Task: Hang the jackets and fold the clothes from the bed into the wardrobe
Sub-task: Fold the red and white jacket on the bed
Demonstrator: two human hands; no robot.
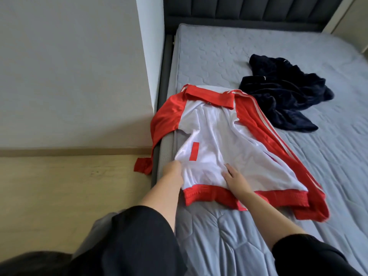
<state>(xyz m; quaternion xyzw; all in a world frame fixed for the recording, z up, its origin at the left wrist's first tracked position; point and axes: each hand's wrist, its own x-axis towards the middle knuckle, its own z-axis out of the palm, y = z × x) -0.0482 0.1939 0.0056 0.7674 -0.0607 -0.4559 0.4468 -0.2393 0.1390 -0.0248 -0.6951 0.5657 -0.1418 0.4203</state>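
I could read no brand or writing anywhere; the only mark on the jacket [215, 140] was a plain red patch [194, 151] on the white lining, and a small dark spot under the collar was too tiny to make out. The jacket lay opened out on the bed [298, 56], lining up, collar toward the headboard [249, 10], its red hem nearest me. One red sleeve [151, 136] hung over the bed's left edge, its cuff down by the floor [59, 186]; the other sleeve, with white stripes, ran along the right side.

My left hand [173, 172] was at the lining's lower left edge with the fingers curled into the cloth, gripping it, though the fingertips were hidden in the folds. My right hand [236, 179] lay flat on the lining just above the hem, fingers straight and a little spread, pressing the cloth down.

A dark garment [284, 92] sat crumpled farther up the bed, just beside the jacket's striped shoulder; I could not tell what kind of garment it was. My black sleeves filled the bottom of the view, cut off by the frame
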